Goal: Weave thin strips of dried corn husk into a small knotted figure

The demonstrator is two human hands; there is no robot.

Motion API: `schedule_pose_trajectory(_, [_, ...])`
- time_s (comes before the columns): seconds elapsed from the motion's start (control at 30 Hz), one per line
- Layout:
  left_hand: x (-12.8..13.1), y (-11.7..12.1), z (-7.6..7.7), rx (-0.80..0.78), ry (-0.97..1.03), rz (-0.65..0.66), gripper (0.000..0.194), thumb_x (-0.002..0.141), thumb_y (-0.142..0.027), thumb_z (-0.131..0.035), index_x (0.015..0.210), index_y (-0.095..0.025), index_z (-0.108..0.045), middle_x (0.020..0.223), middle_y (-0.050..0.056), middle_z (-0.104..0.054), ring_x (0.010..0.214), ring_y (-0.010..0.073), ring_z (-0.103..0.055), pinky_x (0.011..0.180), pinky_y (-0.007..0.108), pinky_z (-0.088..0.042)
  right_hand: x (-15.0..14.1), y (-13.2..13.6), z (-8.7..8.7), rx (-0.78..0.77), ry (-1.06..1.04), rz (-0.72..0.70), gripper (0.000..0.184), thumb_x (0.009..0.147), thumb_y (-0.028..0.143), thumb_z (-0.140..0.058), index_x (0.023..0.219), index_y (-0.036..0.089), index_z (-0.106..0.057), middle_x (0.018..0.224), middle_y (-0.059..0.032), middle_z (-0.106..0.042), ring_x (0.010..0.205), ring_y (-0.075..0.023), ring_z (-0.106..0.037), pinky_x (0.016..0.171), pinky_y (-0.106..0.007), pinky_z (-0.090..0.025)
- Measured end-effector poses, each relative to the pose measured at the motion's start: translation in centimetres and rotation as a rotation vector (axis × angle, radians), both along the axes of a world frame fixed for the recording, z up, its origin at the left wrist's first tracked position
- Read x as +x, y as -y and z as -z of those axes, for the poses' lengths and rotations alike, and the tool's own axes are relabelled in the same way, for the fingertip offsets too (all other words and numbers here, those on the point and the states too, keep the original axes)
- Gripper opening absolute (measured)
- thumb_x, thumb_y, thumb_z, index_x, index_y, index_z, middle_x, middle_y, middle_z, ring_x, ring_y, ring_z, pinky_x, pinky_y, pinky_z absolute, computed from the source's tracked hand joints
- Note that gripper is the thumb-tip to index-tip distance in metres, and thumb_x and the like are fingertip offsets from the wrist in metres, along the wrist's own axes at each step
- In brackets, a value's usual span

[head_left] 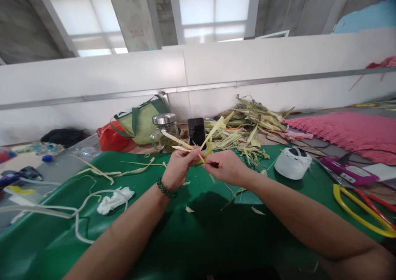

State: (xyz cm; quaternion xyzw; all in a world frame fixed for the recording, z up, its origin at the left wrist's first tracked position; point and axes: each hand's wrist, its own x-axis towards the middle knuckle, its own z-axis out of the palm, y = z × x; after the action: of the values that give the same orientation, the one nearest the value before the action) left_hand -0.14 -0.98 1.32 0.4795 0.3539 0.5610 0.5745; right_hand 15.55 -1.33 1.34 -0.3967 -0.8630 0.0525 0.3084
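My left hand [182, 166], with a green bead bracelet on its wrist, pinches several pale yellow corn husk strips [216, 130] that fan out up and to the left. Close on its right, my right hand [227, 167] is closed at the lower end of a husk strip, fingers pinched. Both hands are held above the green mat [198, 234]. Just behind them a dark phone [196, 131] stands upright. A yellowish roll of tape [208, 149] shows partly behind the fingers. How the strips cross between my fingertips is too small to make out.
A glass jar [167, 127] and green bag [140, 123] stand behind left. A heap of husks [256, 115] lies behind right. At right are a white container [292, 163], a purple tool [349, 170] and yellow-handled scissors [361, 214]. A white cable [77, 218] and crumpled tissue [115, 200] lie left.
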Motion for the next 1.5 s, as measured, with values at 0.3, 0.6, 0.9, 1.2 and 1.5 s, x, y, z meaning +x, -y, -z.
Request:
schedule_pose_trajectory(0.3, [0.2, 0.6, -0.4, -0.034, 0.02, 0.122, 0.04, 0.073, -0.043, -0.069, 0.096, -0.01, -0.068, 0.074, 0.008, -0.073, 0.073, 0.0176, -0.068, 0.07, 0.028, -0.052, 0.2, -0.1, -0.4, 0.009, 0.075, 0.038, 0.033, 0.082, 0.027, -0.052, 0.051, 0.016, -0.05, 0.049, 0.0025, -0.046, 0.046, -0.0079, -0.034, 0.05, -0.024, -0.017])
schedule_pose_trajectory(0.6, [0.0, 0.1, 0.2, -0.055, 0.028, 0.024, 0.041, 0.071, -0.045, -0.07, 0.094, -0.011, -0.069, 0.064, 0.006, -0.071, 0.064, 0.0149, -0.066, 0.065, 0.025, -0.051, -0.1, 0.2, 0.1, 0.058, 0.129, -0.027, 0.033, 0.084, 0.026, -0.051, 0.053, 0.016, -0.056, 0.051, 0.001, -0.052, 0.047, -0.0085, -0.037, 0.05, -0.024, -0.018])
schedule_pose_trajectory(0.9, [0.1, 1.0, -0.6, 0.101, -0.309, 0.099, 0.039, 0.066, -0.051, -0.069, 0.069, -0.012, -0.069, 0.06, 0.001, -0.065, 0.056, 0.0112, -0.058, 0.06, 0.023, -0.049, 0.8, -0.3, -0.3, 0.036, -0.283, 0.093, 0.048, 0.083, 0.055, -0.049, 0.058, 0.017, -0.063, 0.049, 0.0006, -0.055, 0.048, -0.0094, -0.049, 0.05, -0.022, -0.03])
schedule_pose_trajectory(1.2, [-0.2, 1.4, -1.0, 0.116, -0.575, 0.224, 0.037, 0.073, -0.048, -0.061, 0.06, -0.014, -0.058, 0.054, -0.002, -0.052, 0.051, 0.0104, -0.051, 0.056, 0.025, -0.049, 0.9, -1.0, -0.7, -0.287, -0.501, -0.039, 0.052, 0.078, 0.055, -0.054, 0.046, 0.015, -0.058, 0.039, 0.0008, -0.051, 0.038, -0.0067, -0.043, 0.041, -0.019, -0.033])
schedule_pose_trajectory(1.5, [-0.5, 0.4, 0.4, 0.373, -0.918, 0.212, 0.029, 0.081, -0.036, -0.049, 0.064, -0.015, -0.058, 0.055, -0.002, -0.046, 0.051, 0.0104, -0.047, 0.048, 0.021, -0.038, 1.3, 0.3, -1.4, -0.259, -0.401, -0.195, 0.026, 0.079, 0.04, -0.06, 0.081, 0.016, -0.068, 0.052, 0.0012, -0.061, 0.048, -0.01, -0.055, 0.047, -0.019, -0.037])
